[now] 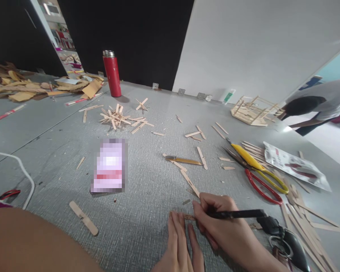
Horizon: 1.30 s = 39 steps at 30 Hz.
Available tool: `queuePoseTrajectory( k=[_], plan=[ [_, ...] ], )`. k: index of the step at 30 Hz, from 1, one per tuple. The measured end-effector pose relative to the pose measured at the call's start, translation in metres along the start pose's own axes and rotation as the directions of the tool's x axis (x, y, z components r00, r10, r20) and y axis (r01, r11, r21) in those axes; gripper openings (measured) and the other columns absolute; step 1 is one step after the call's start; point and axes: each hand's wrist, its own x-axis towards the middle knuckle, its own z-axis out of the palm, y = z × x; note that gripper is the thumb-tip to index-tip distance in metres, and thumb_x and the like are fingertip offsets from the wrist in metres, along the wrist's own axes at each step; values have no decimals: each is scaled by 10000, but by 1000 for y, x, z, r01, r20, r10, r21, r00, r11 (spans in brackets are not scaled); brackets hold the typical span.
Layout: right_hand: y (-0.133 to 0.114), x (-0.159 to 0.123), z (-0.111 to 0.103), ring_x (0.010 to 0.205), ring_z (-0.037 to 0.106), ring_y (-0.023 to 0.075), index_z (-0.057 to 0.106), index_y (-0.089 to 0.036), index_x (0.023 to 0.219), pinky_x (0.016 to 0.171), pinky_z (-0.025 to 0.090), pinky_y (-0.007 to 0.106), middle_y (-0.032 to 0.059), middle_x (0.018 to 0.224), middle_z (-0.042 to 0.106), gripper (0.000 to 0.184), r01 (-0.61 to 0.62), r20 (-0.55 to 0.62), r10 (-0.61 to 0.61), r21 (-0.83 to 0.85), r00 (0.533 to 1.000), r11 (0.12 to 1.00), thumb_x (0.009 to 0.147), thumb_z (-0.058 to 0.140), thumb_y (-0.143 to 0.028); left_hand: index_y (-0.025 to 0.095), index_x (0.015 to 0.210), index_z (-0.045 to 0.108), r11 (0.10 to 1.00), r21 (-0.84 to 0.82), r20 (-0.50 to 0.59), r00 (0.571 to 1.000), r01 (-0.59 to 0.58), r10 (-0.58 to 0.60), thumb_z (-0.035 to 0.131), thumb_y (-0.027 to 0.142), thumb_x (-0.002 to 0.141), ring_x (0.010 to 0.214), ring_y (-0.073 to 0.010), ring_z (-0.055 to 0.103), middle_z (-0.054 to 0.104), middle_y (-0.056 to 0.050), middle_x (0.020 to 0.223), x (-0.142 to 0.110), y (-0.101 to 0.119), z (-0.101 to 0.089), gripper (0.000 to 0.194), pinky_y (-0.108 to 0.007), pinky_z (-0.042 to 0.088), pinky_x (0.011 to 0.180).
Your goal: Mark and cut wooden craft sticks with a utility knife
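Head view: one left hand (183, 245), fingers straight, one parted from the others, tips at a small wooden stick (189, 217) flat on the grey counter (141, 219); one right hand (226, 223), fingers clamped on a black pen (239, 214), its tip hidden, beside the same stick. Nearby right: one key fob (296, 247), and loose sticks (306, 223) in a spread pile. Farther up: scissors (239, 160) with red and yellow handles, near a silver pouch (296, 166). Toward the back: a stick heap (116, 118), a red flask (112, 77), standing upright, and an openwork wooden frame (252, 115), near a bending person (325, 98).
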Motion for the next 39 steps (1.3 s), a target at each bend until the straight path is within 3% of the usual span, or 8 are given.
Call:
queuePoseTrajectory(
  k=[9,20,25,30,39],
  plan=[
    [1,3,-2,302,438,43,428,-226,618,323,301,148,-71,478,523,423,-35,38,32,71,999,997,970,601,-385,105,1059,733,1000,8,-17,1000,5,-5,626,300,935,919,-300,791,830,-112,962,-1,-1,0,254,-473,477,974],
    [12,-1,1,321,434,52,418,-236,647,329,293,154,-57,483,526,436,29,26,-31,67,999,997,1028,514,-423,107,1034,734,999,34,-60,998,-16,18,626,325,979,887,-268,791,832,-86,932,-1,-5,4,249,-451,484,939],
    [9,-6,4,325,421,56,414,-241,646,355,290,165,-78,434,457,457,78,24,-79,47,997,996,1011,547,-482,111,1037,719,997,65,-61,997,-38,42,678,306,960,882,-260,796,833,-73,930,-4,-3,9,214,-441,510,935],
    [7,-4,6,321,447,52,445,-228,652,346,284,159,-54,484,520,463,64,60,-67,52,996,997,1022,524,-495,105,1017,705,998,55,-94,996,12,-6,615,235,971,857,-253,803,831,-65,894,-4,0,11,164,-429,515,936],
    [6,-3,7,313,414,60,459,-233,636,359,291,178,-78,432,460,470,51,37,-52,29,998,998,1037,532,-466,108,1063,711,999,36,-40,998,-38,40,618,300,1002,911,-275,788,831,-81,937,-2,-4,5,222,-479,481,972]
  ],
)
